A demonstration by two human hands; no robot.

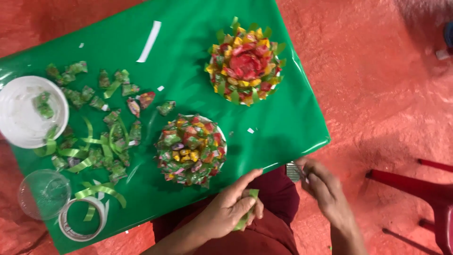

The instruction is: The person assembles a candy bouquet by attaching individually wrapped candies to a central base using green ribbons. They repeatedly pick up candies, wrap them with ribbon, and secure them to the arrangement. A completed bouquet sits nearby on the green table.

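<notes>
The left hand (231,208) pinches one green strip (247,212); the right hand (323,189) grips one small silver thing (293,171). Two candy flowers (191,148) sit on the green surface (188,47).

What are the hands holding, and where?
Left hand pinches a green strip near its top. Right hand grips a small grey thing, too blurred to name.

Single head view, looking steeply down, close over green-covered table (141,28) edge
</notes>
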